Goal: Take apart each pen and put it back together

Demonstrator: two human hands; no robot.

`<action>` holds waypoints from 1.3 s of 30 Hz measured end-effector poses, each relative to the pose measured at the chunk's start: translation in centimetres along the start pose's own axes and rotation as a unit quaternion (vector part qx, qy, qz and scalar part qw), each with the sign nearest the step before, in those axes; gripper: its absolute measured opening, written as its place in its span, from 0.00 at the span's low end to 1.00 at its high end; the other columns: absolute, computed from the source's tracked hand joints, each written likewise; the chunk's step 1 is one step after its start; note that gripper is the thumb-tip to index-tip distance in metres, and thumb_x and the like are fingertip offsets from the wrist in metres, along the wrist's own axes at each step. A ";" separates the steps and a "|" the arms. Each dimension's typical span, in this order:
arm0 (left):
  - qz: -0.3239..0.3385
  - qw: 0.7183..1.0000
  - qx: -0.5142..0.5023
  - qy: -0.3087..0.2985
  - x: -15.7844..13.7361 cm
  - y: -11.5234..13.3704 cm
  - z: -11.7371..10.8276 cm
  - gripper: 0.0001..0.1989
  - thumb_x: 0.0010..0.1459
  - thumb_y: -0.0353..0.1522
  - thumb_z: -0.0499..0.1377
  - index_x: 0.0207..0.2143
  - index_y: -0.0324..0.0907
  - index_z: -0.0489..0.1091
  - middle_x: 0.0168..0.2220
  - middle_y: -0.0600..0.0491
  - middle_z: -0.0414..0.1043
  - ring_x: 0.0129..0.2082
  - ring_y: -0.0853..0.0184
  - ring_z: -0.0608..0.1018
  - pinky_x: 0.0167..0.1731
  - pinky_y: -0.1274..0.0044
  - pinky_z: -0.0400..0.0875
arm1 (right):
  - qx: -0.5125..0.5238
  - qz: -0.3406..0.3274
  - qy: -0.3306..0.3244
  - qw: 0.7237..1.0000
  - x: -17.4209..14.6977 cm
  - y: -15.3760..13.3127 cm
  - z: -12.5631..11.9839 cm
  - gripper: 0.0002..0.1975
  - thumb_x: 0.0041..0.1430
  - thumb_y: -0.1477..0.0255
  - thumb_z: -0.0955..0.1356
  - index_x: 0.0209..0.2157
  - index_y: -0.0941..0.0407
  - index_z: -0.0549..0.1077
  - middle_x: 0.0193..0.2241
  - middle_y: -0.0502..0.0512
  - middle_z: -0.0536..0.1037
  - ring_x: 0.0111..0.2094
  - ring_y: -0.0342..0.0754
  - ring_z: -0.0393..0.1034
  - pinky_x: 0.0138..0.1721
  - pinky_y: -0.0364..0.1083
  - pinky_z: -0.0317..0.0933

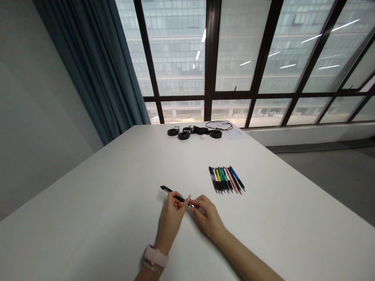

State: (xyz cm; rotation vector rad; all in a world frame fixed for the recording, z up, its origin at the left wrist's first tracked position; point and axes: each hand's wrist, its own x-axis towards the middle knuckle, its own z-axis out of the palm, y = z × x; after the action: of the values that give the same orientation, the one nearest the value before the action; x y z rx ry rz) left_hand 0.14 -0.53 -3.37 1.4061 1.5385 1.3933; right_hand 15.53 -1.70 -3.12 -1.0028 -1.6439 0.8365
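Observation:
A black pen (166, 189) lies slantwise in my fingers just above the white table, its back end pointing to the far left. Fingers of my left hand (175, 208) are closed around its barrel. At the silver tip end, my right hand (206, 212) pinches with thumb and fingertips; whether it grips the tip itself or a small part there is hard to make out. Beyond my right hand, a row of several pens (225, 180) lies side by side, with black, white, yellow, green, pink and blue barrels.
The white table (96, 218) reaches toward the windows. At its far end sit several black rolls (183, 136), a coiled black cable (219, 125) and a sheet of paper (236, 134). A blue curtain (96, 66) hangs at the left beside the wall.

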 end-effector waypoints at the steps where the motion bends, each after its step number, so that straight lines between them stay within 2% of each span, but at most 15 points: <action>1: -0.001 1.000 -0.010 0.001 0.0 0.0 0.0 0.20 0.50 0.48 0.65 0.37 0.46 0.64 0.23 0.60 0.69 0.23 0.67 0.75 0.25 0.77 0.68 | 0.004 -0.001 0.007 1.000 0.0 0.1 0.0 0.11 0.59 0.74 0.68 0.42 0.52 0.81 0.33 0.55 0.76 0.36 0.50 0.72 0.40 0.47 0.65; 6: 0.003 1.000 -0.022 0.006 -0.2 0.1 0.2 0.19 0.52 0.46 0.64 0.38 0.46 0.64 0.26 0.58 0.71 0.25 0.67 0.76 0.26 0.77 0.70 | 0.012 0.024 0.035 0.999 0.2 0.5 0.1 0.08 0.55 0.74 0.69 0.38 0.54 0.79 0.31 0.53 0.77 0.34 0.50 0.72 0.39 0.47 0.65; 11: 0.005 1.000 -0.025 -0.006 -0.2 0.3 0.2 0.20 0.53 0.46 0.63 0.42 0.45 0.65 0.27 0.57 0.72 0.26 0.67 0.77 0.26 0.77 0.71 | 0.037 0.072 0.027 0.996 0.2 0.3 0.2 0.05 0.56 0.70 0.69 0.35 0.55 0.76 0.28 0.52 0.77 0.31 0.48 0.71 0.37 0.46 0.64; 14: 0.008 1.000 -0.020 -0.011 -0.3 0.3 0.2 0.21 0.54 0.45 0.62 0.46 0.45 0.65 0.26 0.59 0.70 0.25 0.67 0.77 0.25 0.77 0.70 | 0.017 0.097 0.003 0.995 0.1 0.1 0.3 0.05 0.57 0.69 0.69 0.31 0.55 0.75 0.26 0.52 0.76 0.29 0.48 0.69 0.33 0.45 0.62; 21: 0.001 0.999 -0.029 -0.025 -0.2 0.0 0.1 0.17 0.55 0.45 0.61 0.39 0.44 0.64 0.27 0.57 0.71 0.25 0.67 0.77 0.24 0.78 0.69 | -0.038 0.123 -0.006 0.992 0.3 -0.2 0.1 0.08 0.58 0.70 0.68 0.26 0.55 0.69 0.23 0.49 0.71 0.26 0.46 0.64 0.29 0.43 0.56; 28: 0.008 0.999 -0.032 -0.021 -0.2 0.1 0.2 0.17 0.55 0.46 0.62 0.36 0.45 0.63 0.26 0.58 0.70 0.24 0.69 0.75 0.23 0.79 0.67 | -0.070 0.046 0.021 0.996 0.0 -0.1 0.1 0.04 0.57 0.75 0.69 0.30 0.54 0.69 0.29 0.51 0.74 0.33 0.48 0.68 0.36 0.45 0.60; 33: 0.016 0.999 -0.021 -0.018 -0.3 0.0 0.2 0.17 0.55 0.46 0.62 0.36 0.45 0.63 0.26 0.59 0.70 0.23 0.69 0.75 0.23 0.79 0.66 | -0.086 0.008 0.020 0.996 -0.2 0.2 0.2 0.03 0.58 0.76 0.67 0.32 0.54 0.68 0.31 0.53 0.74 0.34 0.49 0.69 0.36 0.46 0.61; 36: 0.019 1.000 -0.016 -0.012 -0.3 -0.1 0.2 0.17 0.57 0.46 0.61 0.38 0.44 0.65 0.26 0.58 0.70 0.23 0.69 0.75 0.23 0.79 0.67 | -0.091 -0.004 0.016 0.996 -0.3 0.2 0.2 0.04 0.58 0.77 0.67 0.32 0.54 0.68 0.31 0.53 0.74 0.34 0.50 0.69 0.37 0.46 0.62; 39: 0.024 1.000 -0.009 -0.009 -0.3 -0.1 0.1 0.20 0.57 0.47 0.60 0.45 0.44 0.68 0.26 0.58 0.71 0.23 0.68 0.75 0.23 0.78 0.68 | -0.095 -0.008 0.009 0.995 -0.3 0.1 0.2 0.04 0.58 0.78 0.67 0.32 0.54 0.68 0.30 0.53 0.74 0.33 0.49 0.69 0.36 0.46 0.62</action>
State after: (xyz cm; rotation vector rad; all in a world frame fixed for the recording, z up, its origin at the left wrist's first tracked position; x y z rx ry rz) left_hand 0.30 -0.73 -3.57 1.4500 1.4865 1.4152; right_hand 15.37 -1.93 -3.35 -1.1222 -1.7391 0.6674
